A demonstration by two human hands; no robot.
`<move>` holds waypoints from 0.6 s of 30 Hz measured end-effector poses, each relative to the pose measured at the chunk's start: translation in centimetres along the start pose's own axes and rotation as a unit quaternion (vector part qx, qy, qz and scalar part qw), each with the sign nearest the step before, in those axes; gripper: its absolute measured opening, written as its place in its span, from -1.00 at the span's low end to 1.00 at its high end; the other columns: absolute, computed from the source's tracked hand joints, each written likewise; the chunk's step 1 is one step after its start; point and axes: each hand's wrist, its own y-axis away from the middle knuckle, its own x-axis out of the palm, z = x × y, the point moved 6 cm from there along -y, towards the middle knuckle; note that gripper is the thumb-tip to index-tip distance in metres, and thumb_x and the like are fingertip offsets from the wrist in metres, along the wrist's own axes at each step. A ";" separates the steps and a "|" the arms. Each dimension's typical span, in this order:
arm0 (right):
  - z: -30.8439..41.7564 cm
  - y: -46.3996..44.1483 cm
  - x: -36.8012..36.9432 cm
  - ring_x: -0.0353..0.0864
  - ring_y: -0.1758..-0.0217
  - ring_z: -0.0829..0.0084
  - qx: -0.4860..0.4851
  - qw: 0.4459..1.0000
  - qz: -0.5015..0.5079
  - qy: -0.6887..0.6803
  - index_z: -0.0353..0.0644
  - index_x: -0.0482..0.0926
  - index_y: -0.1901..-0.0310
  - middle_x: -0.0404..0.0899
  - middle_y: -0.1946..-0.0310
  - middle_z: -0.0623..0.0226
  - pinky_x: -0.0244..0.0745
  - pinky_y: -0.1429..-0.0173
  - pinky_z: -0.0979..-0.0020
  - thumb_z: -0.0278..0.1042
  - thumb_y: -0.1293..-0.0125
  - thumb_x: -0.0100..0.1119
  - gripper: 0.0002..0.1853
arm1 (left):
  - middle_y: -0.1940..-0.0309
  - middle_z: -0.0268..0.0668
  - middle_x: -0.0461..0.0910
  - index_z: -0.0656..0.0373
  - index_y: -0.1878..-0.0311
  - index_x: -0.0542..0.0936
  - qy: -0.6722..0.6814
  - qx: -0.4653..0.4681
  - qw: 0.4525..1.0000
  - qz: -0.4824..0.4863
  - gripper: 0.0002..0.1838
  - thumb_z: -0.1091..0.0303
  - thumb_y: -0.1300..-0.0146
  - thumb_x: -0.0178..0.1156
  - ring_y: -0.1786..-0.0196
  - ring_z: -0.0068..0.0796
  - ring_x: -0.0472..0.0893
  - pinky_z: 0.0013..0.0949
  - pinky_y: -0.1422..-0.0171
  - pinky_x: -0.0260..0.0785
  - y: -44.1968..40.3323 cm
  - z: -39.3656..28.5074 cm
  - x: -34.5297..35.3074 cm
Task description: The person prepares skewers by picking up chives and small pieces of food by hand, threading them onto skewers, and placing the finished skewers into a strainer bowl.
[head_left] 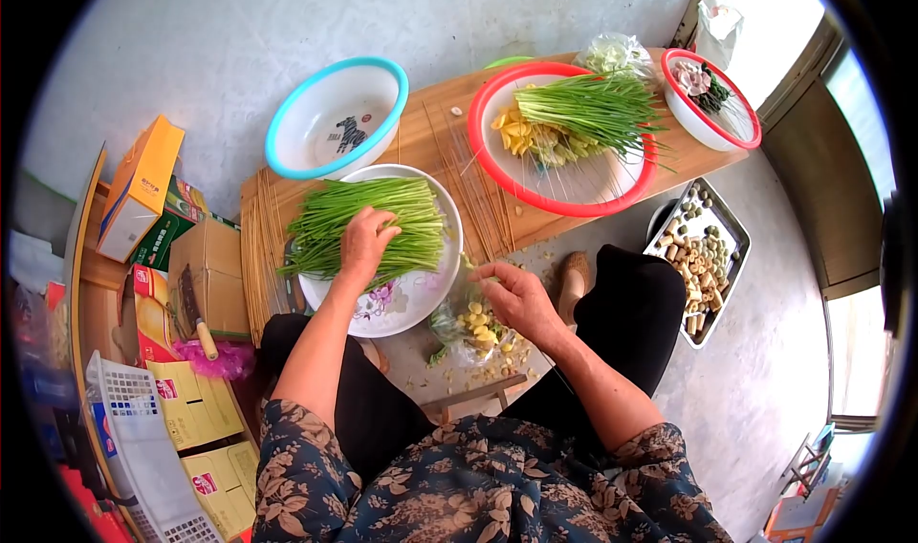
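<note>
A large bundle of long green garlic chives (330,228) lies across a white plate (406,315) with a purple flower print. My left hand (363,247) rests on the chives, its fingers curled in; what they may pinch is hidden. Just right of the plate is my right hand (521,299), its thumb and fingers pressed together. A small pale-green piece (468,260) shows by its fingertips, too small to name. Below that hand, a clear plastic bag (469,350) with yellowish pieces lies low between my knees. Thin wooden skewers (483,213) are spread on the wooden table beside the plate.
A blue-rimmed basin (287,127) stands behind the plate. A red-rimmed basin (492,175) holds skewered chives and yellow slices; a smaller red-rimmed basin (751,137) sits farther right. A metal tray (703,337) of skewered food is on the floor. Boxes and a knife (196,314) are left.
</note>
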 end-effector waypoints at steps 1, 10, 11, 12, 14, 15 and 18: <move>0.0 0.0 0.0 0.24 0.60 0.71 0.000 1.000 0.000 0.000 -0.29 0.54 0.07 0.32 0.64 0.54 0.20 0.49 0.57 -0.37 -0.37 0.02 -0.78 | 0.43 -0.20 0.50 0.18 0.16 0.66 0.000 0.000 1.000 0.000 -0.76 0.39 -0.05 0.34 0.34 -0.23 0.55 -0.25 0.25 0.36 0.0 0.3 0.1; -0.3 -0.1 0.0 0.27 0.58 0.69 -0.001 1.000 0.000 0.002 -0.27 0.56 0.09 0.35 0.64 0.51 0.24 0.46 0.55 -0.35 -0.36 0.03 -0.79 | 0.36 -0.15 0.53 0.11 0.14 0.67 0.025 0.032 0.995 -0.087 -0.80 0.42 -0.14 0.25 0.25 -0.10 0.55 -0.17 0.18 0.36 0.2 0.3 -1.3; -0.3 -0.1 0.0 0.28 0.58 0.68 -0.001 1.000 -0.002 0.008 -0.26 0.56 0.09 0.35 0.64 0.50 0.24 0.46 0.54 -0.35 -0.36 0.03 -0.79 | 0.36 -0.15 0.53 0.11 0.14 0.67 0.024 0.031 0.995 -0.086 -0.80 0.42 -0.14 0.25 0.25 -0.10 0.55 -0.17 0.18 0.36 0.3 0.2 -1.4; -0.4 -0.1 0.0 0.28 0.58 0.68 -0.002 1.000 -0.005 0.013 -0.26 0.56 0.09 0.36 0.63 0.50 0.25 0.46 0.54 -0.35 -0.36 0.03 -0.79 | 0.36 -0.16 0.53 0.11 0.18 0.66 0.023 0.034 0.996 -0.081 -0.83 0.42 -0.13 0.26 0.25 -0.11 0.55 -0.18 0.19 0.37 0.4 0.1 -1.3; -0.2 0.0 0.0 0.29 0.58 0.67 0.001 1.000 -0.004 0.015 -0.26 0.56 0.09 0.36 0.63 0.49 0.25 0.46 0.54 -0.35 -0.36 0.03 -0.79 | 0.35 -0.18 0.53 0.12 0.23 0.66 0.021 0.036 0.996 -0.076 -0.87 0.42 -0.12 0.26 0.24 -0.12 0.56 -0.18 0.19 0.38 0.8 -0.3 -1.1; -0.2 0.0 0.0 0.29 0.58 0.67 0.002 1.000 -0.002 0.017 -0.26 0.56 0.09 0.37 0.63 0.49 0.26 0.46 0.53 -0.35 -0.36 0.03 -0.79 | 0.35 -0.20 0.53 0.12 0.27 0.65 0.012 0.041 0.998 -0.043 -0.90 0.41 -0.11 0.28 0.24 -0.13 0.56 -0.19 0.19 0.38 1.2 -0.8 -0.5; -0.1 0.0 0.0 0.30 0.58 0.67 -0.005 1.000 -0.007 0.016 -0.26 0.56 0.09 0.38 0.62 0.49 0.26 0.46 0.54 -0.35 -0.35 0.04 -0.78 | 0.32 -0.25 0.53 0.10 0.29 0.63 -0.009 0.047 0.999 0.019 -0.88 0.41 -0.07 0.31 0.23 -0.17 0.57 -0.20 0.18 0.40 2.3 -1.4 1.0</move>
